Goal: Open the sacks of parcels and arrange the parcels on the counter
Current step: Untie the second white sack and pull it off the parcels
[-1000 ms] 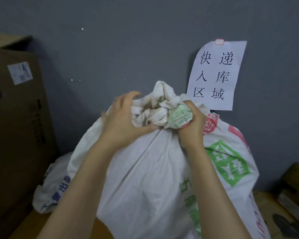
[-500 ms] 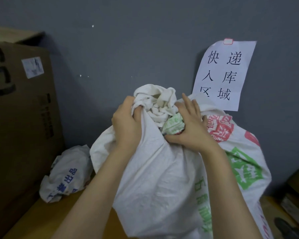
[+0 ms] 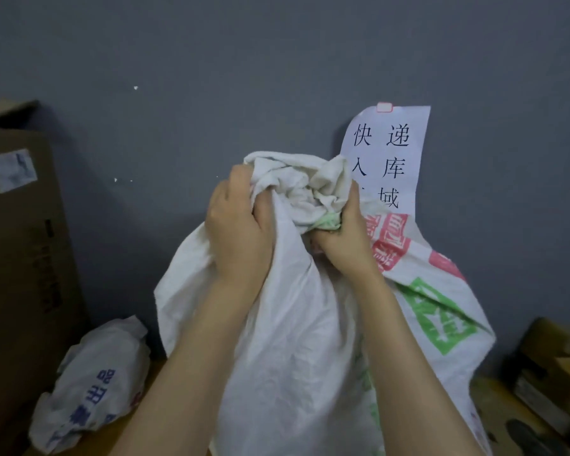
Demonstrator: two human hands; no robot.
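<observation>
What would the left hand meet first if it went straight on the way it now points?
The bunched sack top: the left hand grips it and points up into it. Past the cloth, probably the grey wall, though depth is hard to judge.

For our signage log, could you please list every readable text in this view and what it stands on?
"快递 / 入库 / 域": white paper sign on the grey wall; one character left of 域 is hidden.
Large white woven sack: red and green print, too creased to read.
Small white sack: blue print, too blurred.
Brown cardboard box: white label, blurred.
</observation>
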